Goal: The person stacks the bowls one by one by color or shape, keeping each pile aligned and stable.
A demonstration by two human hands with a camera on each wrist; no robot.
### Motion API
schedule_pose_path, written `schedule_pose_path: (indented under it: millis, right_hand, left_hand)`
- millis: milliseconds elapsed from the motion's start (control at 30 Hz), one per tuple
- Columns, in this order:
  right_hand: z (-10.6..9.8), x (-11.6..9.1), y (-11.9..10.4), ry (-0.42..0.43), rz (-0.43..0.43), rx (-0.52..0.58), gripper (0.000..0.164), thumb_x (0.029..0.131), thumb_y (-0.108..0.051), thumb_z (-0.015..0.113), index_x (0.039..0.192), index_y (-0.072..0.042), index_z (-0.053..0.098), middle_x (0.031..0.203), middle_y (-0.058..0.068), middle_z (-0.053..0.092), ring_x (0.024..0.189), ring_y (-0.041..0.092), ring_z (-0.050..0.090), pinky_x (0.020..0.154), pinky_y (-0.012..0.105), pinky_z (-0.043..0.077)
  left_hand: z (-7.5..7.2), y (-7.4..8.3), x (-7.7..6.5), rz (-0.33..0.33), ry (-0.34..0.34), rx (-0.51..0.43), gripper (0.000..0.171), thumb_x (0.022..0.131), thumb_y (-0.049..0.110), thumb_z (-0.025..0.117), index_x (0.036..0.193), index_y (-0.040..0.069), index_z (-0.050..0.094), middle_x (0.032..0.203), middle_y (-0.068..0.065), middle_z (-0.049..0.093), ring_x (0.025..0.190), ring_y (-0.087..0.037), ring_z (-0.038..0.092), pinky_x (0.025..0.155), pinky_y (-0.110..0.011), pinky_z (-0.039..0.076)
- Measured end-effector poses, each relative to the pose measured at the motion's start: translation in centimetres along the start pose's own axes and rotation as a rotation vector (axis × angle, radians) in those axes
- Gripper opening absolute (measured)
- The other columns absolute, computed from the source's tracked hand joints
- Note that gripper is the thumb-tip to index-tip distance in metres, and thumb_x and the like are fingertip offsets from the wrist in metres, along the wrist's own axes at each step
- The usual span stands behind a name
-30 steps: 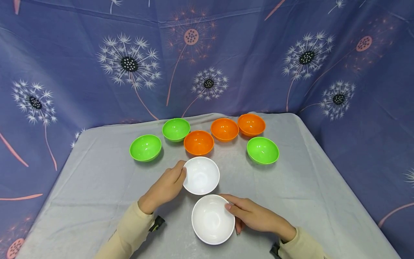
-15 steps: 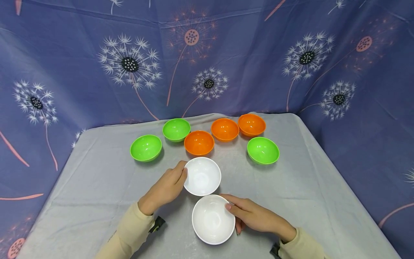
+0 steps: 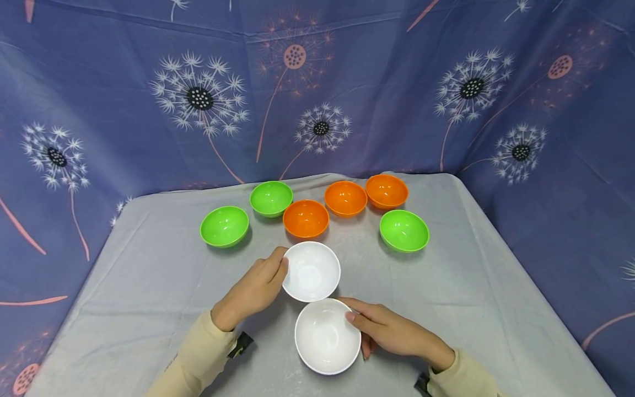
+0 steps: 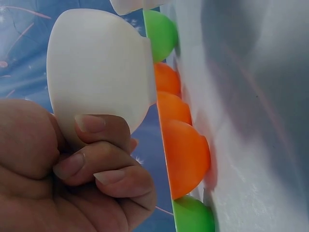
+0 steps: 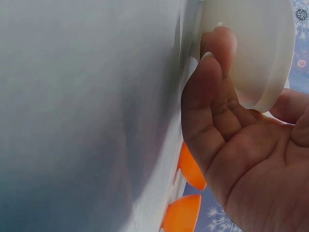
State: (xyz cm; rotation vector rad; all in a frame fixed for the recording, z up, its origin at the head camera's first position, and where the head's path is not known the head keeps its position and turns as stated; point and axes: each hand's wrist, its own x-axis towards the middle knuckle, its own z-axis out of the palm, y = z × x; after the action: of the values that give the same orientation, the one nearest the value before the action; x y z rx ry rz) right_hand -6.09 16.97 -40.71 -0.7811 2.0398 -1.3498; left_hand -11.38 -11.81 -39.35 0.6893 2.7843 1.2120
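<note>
My left hand grips the far white bowl by its left side, thumb at the rim. In the left wrist view that bowl is up off the cloth, fingers curled beneath its wall. Nearer to me, my right hand pinches a second white bowl at its right rim, thumb inside and fingers outside. The right wrist view shows fingers under this bowl. In the head view the rims of the two white bowls meet or overlap slightly; whether they touch I cannot tell.
Behind stand three orange bowls, a front one, a middle one and a back one. Green bowls sit at left, back and right. Grey cloth covers the table; a blue flowered curtain hangs behind.
The far white bowl in my left hand has shifted slightly right and toward me, nearer the other white bowl. My right hand and its bowl stay nearly still.
</note>
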Motion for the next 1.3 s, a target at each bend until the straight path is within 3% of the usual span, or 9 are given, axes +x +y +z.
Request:
schedule_pose_path:
  millis: [233, 867, 1133, 1300]
  right_hand:
    - [0.1, 0.1, 2.2, -0.003, 0.003, 0.013, 0.037, 0.107, -0.023, 0.034, 0.144, -0.025, 0.039, 0.065, 0.007, 0.061, 0.05, 0.026, 0.058, 0.05, 0.031, 0.051]
    - [0.0, 0.0, 2.2, 0.001, 0.016, 0.004, 0.038, 0.107, -0.025, 0.035, 0.145, -0.028, 0.037, 0.061, 0.006, 0.061, 0.051, 0.026, 0.058, 0.053, 0.029, 0.051]
    - [-0.1, -0.1, -0.2, 0.005, 0.022, 0.005, 0.037, 0.107, -0.018, 0.035, 0.144, -0.016, 0.039, 0.062, 0.016, 0.06, 0.052, 0.033, 0.057, 0.053, 0.036, 0.052]
    - [-0.2, -0.2, -1.4, -0.001, 0.025, 0.036, 0.035, 0.107, -0.017, 0.036, 0.141, -0.014, 0.041, 0.063, 0.016, 0.06, 0.053, 0.036, 0.056, 0.052, 0.041, 0.053]
  left_hand:
    - [-0.1, 0.3, -0.2, 0.012, 0.0, 0.002, 0.018, 0.104, 0.014, 0.038, 0.115, 0.016, 0.052, 0.084, 0.007, 0.06, 0.066, -0.01, 0.051, 0.055, -0.027, 0.043]
    - [-0.6, 1.7, -0.8, 0.024, -0.011, 0.004, 0.018, 0.104, 0.015, 0.038, 0.116, 0.016, 0.052, 0.087, 0.01, 0.062, 0.068, -0.009, 0.052, 0.058, -0.027, 0.045]
    - [-0.7, 2.0, -0.9, 0.034, -0.009, 0.012, 0.018, 0.104, 0.015, 0.039, 0.116, 0.018, 0.052, 0.084, 0.011, 0.06, 0.065, -0.008, 0.05, 0.053, -0.026, 0.043]
    - [-0.7, 2.2, -0.9, 0.033, -0.017, 0.011, 0.018, 0.104, 0.015, 0.039, 0.116, 0.017, 0.052, 0.084, 0.011, 0.06, 0.064, -0.008, 0.05, 0.053, -0.026, 0.044]
